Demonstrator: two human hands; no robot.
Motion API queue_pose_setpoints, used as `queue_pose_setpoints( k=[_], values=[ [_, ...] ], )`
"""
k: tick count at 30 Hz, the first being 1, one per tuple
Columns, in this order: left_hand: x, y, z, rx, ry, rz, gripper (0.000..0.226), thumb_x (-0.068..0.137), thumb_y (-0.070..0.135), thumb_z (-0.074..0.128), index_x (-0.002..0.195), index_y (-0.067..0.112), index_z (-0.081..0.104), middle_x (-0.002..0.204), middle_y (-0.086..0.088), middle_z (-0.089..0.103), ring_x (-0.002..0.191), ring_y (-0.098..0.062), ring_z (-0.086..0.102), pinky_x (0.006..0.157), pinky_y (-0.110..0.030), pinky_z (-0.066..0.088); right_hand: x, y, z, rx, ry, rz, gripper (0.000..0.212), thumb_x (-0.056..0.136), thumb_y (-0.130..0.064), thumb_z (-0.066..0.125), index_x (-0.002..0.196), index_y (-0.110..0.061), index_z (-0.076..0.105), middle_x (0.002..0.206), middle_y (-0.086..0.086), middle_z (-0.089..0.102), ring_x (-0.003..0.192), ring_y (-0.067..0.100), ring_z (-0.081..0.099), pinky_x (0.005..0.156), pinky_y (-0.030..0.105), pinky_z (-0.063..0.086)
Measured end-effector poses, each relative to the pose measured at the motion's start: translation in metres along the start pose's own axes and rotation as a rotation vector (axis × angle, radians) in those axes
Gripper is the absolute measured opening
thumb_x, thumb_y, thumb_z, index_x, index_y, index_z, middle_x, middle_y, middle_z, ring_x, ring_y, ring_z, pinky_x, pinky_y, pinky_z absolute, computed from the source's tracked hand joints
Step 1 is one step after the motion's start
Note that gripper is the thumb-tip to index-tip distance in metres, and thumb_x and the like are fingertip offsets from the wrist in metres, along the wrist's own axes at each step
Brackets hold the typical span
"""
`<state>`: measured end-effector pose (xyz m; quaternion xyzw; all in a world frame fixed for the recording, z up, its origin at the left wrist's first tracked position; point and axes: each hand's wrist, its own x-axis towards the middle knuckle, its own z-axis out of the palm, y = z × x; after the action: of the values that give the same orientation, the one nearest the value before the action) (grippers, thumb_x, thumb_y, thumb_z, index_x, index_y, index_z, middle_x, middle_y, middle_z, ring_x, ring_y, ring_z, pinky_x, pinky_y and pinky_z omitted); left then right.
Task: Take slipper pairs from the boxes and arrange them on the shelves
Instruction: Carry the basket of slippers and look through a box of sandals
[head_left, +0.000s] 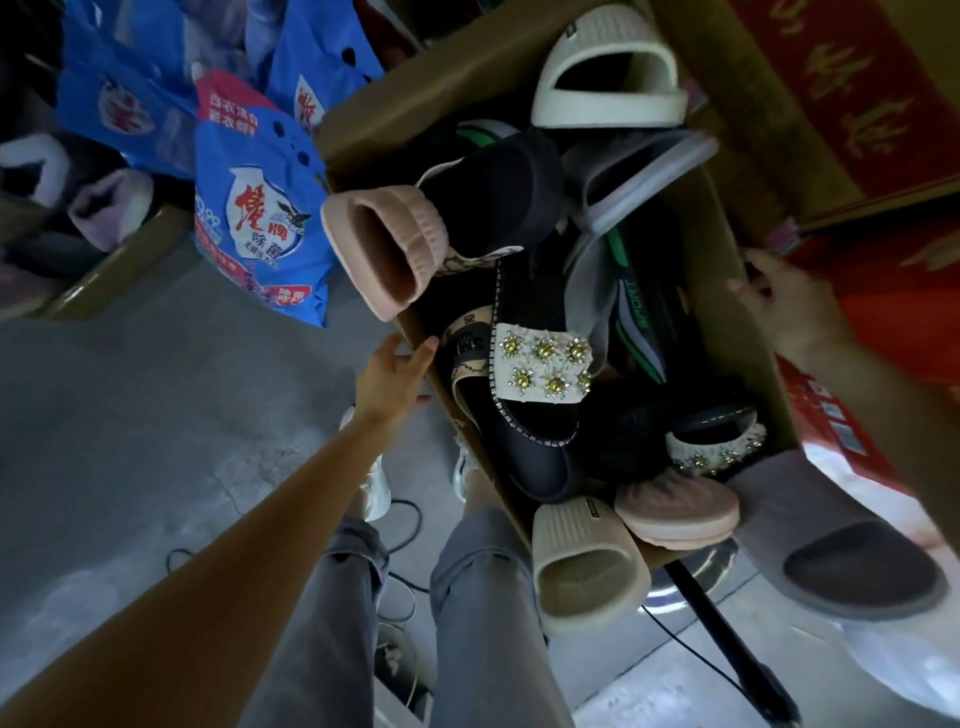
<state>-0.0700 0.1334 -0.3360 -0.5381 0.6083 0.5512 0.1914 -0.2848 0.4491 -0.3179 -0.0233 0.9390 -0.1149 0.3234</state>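
Slipper pairs lie unsorted, mates apart, in an open cardboard box before the person's legs. Nearest, three singles overhang the box's near end: a cream ribbed slipper, a pink slipper and a grey slipper.

Left hand: fingers spread and nearly straight, pressed to the box's left wall, grasping nothing. Right hand: fingers hooked over the right rim, apparently gripping it.

Step in hand, as judged: steadying or shifting the box before picking. To do it well, mates should be matched first.
- The jewelled slipper in the middle has a jewelled partner near the right wall.
- The near cream one matches a second cream slipper at the far end.
- The near pink one matches a second pink slipper tipped over the left rim.

The overhanging singles look liable to drop if the box tilts, so they are best lifted out first. No shelves are in view.

Legible writing: "SPORT" on a green-striped slipper. Letters on a beige strap are only partly readable. Beyond, a blue bag carries red characters above "除菌". The red carton bears gold characters that cannot be read.
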Motion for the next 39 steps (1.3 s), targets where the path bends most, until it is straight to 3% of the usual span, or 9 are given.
queue_pose_setpoints(
  k=[8,14,19,23,28,31,34,37,39],
  values=[
    [0.0,-0.006,0.007,0.051,0.118,0.11,0.018,0.091,0.019,0.059,0.108,0.013,0.057,0.082,-0.015,0.069,0.074,-0.032,0.069,0.073,-0.048,0.059,-0.01,-0.006,0.017,-0.079,0.134,-0.003,0.039,0.097,-0.022,0.049,0.135,-0.025,0.043,0.11,0.032,0.062,0.098,0.051,0.059,0.085,0.049,0.048],
    [0.013,-0.016,0.002,0.244,0.124,0.213,0.025,0.091,0.007,0.05,0.116,0.006,0.053,0.095,-0.023,0.067,0.093,-0.045,0.063,0.09,-0.051,0.049,-0.008,-0.003,0.009,-0.012,0.106,-0.051,0.039,0.095,-0.019,0.054,0.133,-0.024,0.048,0.108,0.024,0.068,0.1,0.044,0.062,0.087,0.045,0.051],
    [0.017,-0.021,-0.016,0.172,0.095,0.181,0.03,0.089,0.008,0.05,0.119,0.009,0.052,0.099,-0.022,0.068,0.092,-0.045,0.064,0.083,-0.052,0.053,-0.014,-0.016,0.007,0.044,0.093,-0.017,0.04,0.093,-0.018,0.059,0.132,-0.023,0.052,0.093,0.023,0.069,0.089,0.036,0.066,0.083,0.046,0.054],
    [0.014,-0.025,-0.055,0.064,0.06,0.191,0.047,0.077,0.019,0.046,0.124,0.017,0.049,0.103,-0.023,0.066,0.089,-0.045,0.065,0.078,-0.055,0.055,-0.026,-0.056,0.002,0.025,0.066,-0.038,0.042,0.093,-0.017,0.059,0.134,-0.022,0.052,0.101,0.021,0.069,0.093,0.035,0.065,0.085,0.043,0.054],
    [0.001,-0.044,-0.121,-0.026,0.064,0.157,0.056,0.092,-0.004,0.042,0.143,0.017,0.031,0.11,-0.019,0.059,0.077,-0.038,0.067,0.058,-0.046,0.059,-0.048,-0.14,0.0,-0.067,-0.028,-0.197,0.048,0.093,-0.007,0.056,0.137,-0.023,0.045,0.096,0.016,0.064,0.081,0.028,0.06,0.059,0.03,0.048],
    [-0.001,-0.074,-0.169,-0.157,0.081,0.138,0.056,0.092,-0.007,0.041,0.142,0.017,0.032,0.113,-0.019,0.057,0.074,-0.032,0.063,0.044,-0.03,0.056,-0.053,-0.194,0.013,-0.092,-0.073,-0.295,0.066,0.092,-0.004,0.056,0.136,-0.049,0.035,0.098,0.013,0.067,0.073,0.023,0.061,0.054,0.012,0.048],
    [-0.008,-0.11,-0.222,-0.279,0.105,0.121,0.055,0.092,-0.008,0.042,0.14,0.018,0.033,0.114,-0.02,0.058,0.078,-0.034,0.065,0.05,-0.038,0.059,-0.07,-0.26,0.032,-0.166,-0.095,-0.371,0.083,0.092,-0.004,0.056,0.114,-0.079,0.026,0.087,0.018,0.069,0.073,0.031,0.066,0.071,0.037,0.058],
    [-0.02,-0.153,-0.28,-0.394,0.176,0.109,0.056,0.09,-0.006,0.043,0.137,0.023,0.035,0.109,-0.02,0.06,0.08,-0.037,0.067,0.06,-0.05,0.059,-0.114,-0.357,0.063,-0.211,-0.111,-0.48,0.07,0.093,0.0,0.054,0.137,-0.051,0.035,0.087,0.02,0.068,0.083,0.035,0.066,0.066,0.03,0.053],
    [-0.028,-0.185,-0.324,-0.46,0.236,0.09,0.055,0.088,-0.003,0.045,0.134,0.027,0.036,0.104,-0.018,0.062,0.079,-0.036,0.068,0.061,-0.049,0.06,-0.134,-0.416,0.089,-0.22,-0.122,-0.556,0.061,0.091,0.003,0.055,0.144,-0.025,0.04,0.113,0.02,0.065,0.105,0.032,0.062,0.066,0.02,0.048]
  ],
)
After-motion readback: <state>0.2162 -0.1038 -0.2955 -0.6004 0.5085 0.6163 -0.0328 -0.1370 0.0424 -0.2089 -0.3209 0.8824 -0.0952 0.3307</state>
